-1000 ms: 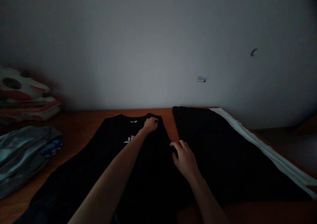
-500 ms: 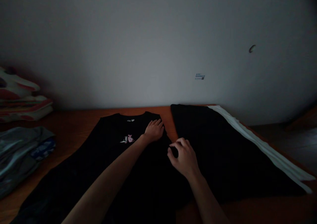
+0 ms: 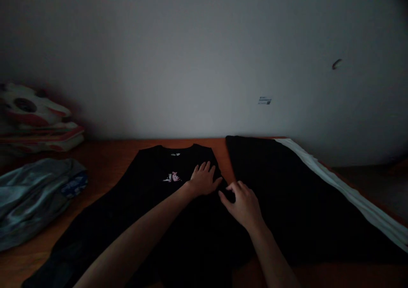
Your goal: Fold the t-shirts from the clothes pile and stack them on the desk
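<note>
A black shirt [image 3: 149,211] lies spread out, collar toward the wall, with a small pink and white print [image 3: 172,177] on its chest. My left hand [image 3: 204,179] rests flat on the shirt near its right shoulder, palm down and fingers spread. Just to the right, my right hand [image 3: 244,203] has its fingers curled at the shirt's sleeve edge. Dark cloth shows between its thumb and forefinger, though the low light blurs the exact grip. Beyond that hand lies another dark garment [image 3: 296,207] with a white band [image 3: 321,173] along its right side.
The garments lie on a reddish-brown wooden surface [image 3: 108,154] against a grey wall [image 3: 191,67]. On the left are a crumpled grey cloth [image 3: 35,199] with a blue patterned part and a white and red plush toy [image 3: 35,109]. A hook [image 3: 336,63] and a sticker [image 3: 264,100] are on the wall.
The view has swung slightly left. My left hand has slid toward me on the shirt, its fingers more spread. My right thumb and forefinger are slightly farther apart, still at the sleeve edge.
</note>
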A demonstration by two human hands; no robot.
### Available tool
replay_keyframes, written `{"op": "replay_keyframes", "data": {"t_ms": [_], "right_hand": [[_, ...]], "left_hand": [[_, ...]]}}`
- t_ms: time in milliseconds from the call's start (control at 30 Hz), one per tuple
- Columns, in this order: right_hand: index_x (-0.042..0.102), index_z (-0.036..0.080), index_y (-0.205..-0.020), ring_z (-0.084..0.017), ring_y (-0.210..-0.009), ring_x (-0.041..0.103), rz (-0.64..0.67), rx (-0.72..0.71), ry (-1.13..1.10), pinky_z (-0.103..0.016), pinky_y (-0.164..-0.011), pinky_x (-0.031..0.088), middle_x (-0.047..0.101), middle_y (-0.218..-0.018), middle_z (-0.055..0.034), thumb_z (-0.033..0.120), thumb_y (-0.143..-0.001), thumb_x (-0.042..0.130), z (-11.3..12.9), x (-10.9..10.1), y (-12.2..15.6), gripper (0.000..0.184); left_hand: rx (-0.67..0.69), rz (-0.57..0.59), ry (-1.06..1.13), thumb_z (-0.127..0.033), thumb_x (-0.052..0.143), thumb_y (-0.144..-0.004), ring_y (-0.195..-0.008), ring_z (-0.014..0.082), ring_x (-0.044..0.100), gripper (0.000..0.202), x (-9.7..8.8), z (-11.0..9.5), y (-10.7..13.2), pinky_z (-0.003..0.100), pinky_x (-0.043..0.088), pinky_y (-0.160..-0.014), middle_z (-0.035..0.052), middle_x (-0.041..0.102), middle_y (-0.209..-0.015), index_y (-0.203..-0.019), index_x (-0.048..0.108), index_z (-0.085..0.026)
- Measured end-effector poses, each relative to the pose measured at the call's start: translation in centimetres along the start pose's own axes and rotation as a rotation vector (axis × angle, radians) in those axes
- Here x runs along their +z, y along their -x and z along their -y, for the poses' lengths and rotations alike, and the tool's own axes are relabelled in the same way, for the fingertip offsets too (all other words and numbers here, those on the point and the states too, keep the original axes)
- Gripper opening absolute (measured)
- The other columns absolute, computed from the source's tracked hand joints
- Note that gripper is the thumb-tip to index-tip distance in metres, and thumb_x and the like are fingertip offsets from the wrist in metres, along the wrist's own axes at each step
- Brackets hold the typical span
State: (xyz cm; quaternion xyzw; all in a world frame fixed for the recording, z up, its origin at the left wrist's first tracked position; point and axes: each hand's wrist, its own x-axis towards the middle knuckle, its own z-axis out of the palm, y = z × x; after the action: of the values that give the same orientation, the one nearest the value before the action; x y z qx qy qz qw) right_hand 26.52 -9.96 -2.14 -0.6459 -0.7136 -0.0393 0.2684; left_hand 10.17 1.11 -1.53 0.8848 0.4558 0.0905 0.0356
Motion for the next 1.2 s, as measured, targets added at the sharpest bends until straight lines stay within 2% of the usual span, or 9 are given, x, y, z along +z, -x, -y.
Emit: {"op": "replay_keyframes", "data": {"t_ms": [100, 333, 433, 600, 733, 833, 933, 1033, 1200], "right_hand": [[0.059, 0.023, -0.091, -0.026, -0.087, 0.067, -0.015, -0.016, 0.002, -0.036, -0.074, 0.046, 0.069, -0.092, -0.0060, 0.049, -0.085, 0.069, -0.2, 0.2, 0.1, 0.028], [0.058, 0.023, -0.091, -0.027, -0.085, 0.068, -0.004, -0.042, 0.029, -0.038, -0.073, 0.047, 0.069, -0.092, -0.0059, 0.054, -0.082, 0.070, -0.4, 0.2, 0.2, 0.034], [0.059, 0.023, -0.091, -0.026, -0.083, 0.068, -0.006, -0.048, 0.031, -0.037, -0.071, 0.047, 0.068, -0.090, -0.0057, 0.057, -0.083, 0.068, -0.5, 0.3, 0.3, 0.035], [0.061, 0.024, -0.089, -0.027, -0.083, 0.067, -0.030, -0.068, 0.004, -0.038, -0.071, 0.050, 0.067, -0.089, -0.0060, 0.065, -0.084, 0.063, -0.8, 0.4, 0.4, 0.042], [0.065, 0.023, -0.087, -0.027, -0.087, 0.065, -0.162, -0.073, -0.029, -0.040, -0.078, 0.053, 0.066, -0.094, -0.0100, 0.063, -0.094, 0.049, -0.4, -0.4, -0.2, 0.044], [0.068, 0.021, -0.093, -0.027, -0.097, 0.066, -0.192, -0.128, -0.052, -0.041, -0.088, 0.054, 0.068, -0.106, -0.0129, 0.054, -0.101, 0.040, 0.8, -0.7, -1.4, 0.044], [0.069, 0.022, -0.117, -0.027, -0.123, 0.061, -0.004, -0.223, -0.106, -0.043, -0.106, 0.048, 0.063, -0.134, -0.0136, 0.050, -0.104, 0.033, 2.8, 0.3, -2.6, 0.048], [0.052, 0.026, -0.147, -0.029, -0.148, 0.038, 0.230, -0.206, -0.073, -0.051, -0.118, 0.035, 0.042, -0.160, -0.0113, 0.058, -0.103, 0.028, 4.6, 2.5, -3.2, 0.060], [0.038, 0.024, -0.157, -0.033, -0.154, 0.023, 0.382, -0.082, 0.108, -0.053, -0.124, 0.016, 0.029, -0.166, -0.0132, 0.075, -0.095, 0.028, 5.1, 5.2, -3.0, 0.081]], "left_hand": [[0.011, 0.037, 0.046, -0.065, 0.035, -0.098, -0.153, 0.0370, 0.026, 0.077, 0.3, 0.0, 1.5, 0.058, 0.021, -0.122, 0.0204, 0.029, -0.165, -0.154, 0.039, -0.013], [0.110, -0.099, 0.096, -0.044, 0.043, -0.100, -0.150, 0.0314, 0.035, 0.052, -0.7, 1.9, 3.3, 0.050, 0.027, -0.123, 0.0165, 0.037, -0.162, -0.142, 0.054, -0.015], [0.052, -0.108, 0.072, -0.038, 0.043, -0.100, -0.150, 0.0300, 0.035, 0.051, -2.4, 5.9, 5.9, 0.048, 0.031, -0.122, 0.0196, 0.036, -0.162, -0.142, 0.052, -0.011], [-0.062, -0.003, 0.035, -0.027, 0.041, -0.097, -0.143, 0.0265, 0.046, 0.043, -6.5, 15.5, 12.9, 0.044, 0.038, -0.118, 0.0167, 0.050, -0.153, -0.132, 0.061, -0.013], [-0.118, -0.023, -0.005, -0.030, 0.038, -0.099, -0.135, 0.0245, 0.055, 0.041, -7.0, 19.8, 17.8, 0.043, 0.041, -0.116, 0.0132, 0.056, -0.149, -0.125, 0.067, -0.017], [-0.174, -0.068, -0.066, -0.039, 0.035, -0.102, -0.144, 0.0273, 0.045, 0.049, -5.1, 20.5, 19.7, 0.049, 0.035, -0.120, 0.0133, 0.048, -0.156, -0.140, 0.058, -0.018], [-0.149, -0.057, -0.152, -0.044, 0.029, -0.105, -0.153, 0.0287, 0.028, 0.054, -3.1, 20.3, 20.4, 0.055, 0.024, -0.123, 0.0119, 0.040, -0.161, -0.151, 0.046, -0.021], [-0.061, -0.003, -0.228, -0.042, 0.025, -0.107, -0.155, 0.0314, 0.019, 0.052, -2.5, 20.2, 20.7, 0.059, 0.019, -0.123, 0.0097, 0.038, -0.162, -0.149, 0.049, -0.023], [-0.086, 0.011, -0.269, -0.044, 0.025, -0.107, -0.155, 0.0329, 0.019, 0.055, -2.7, 20.1, 20.4, 0.057, 0.019, -0.123, 0.0112, 0.034, -0.164, -0.153, 0.043, -0.021]]}}
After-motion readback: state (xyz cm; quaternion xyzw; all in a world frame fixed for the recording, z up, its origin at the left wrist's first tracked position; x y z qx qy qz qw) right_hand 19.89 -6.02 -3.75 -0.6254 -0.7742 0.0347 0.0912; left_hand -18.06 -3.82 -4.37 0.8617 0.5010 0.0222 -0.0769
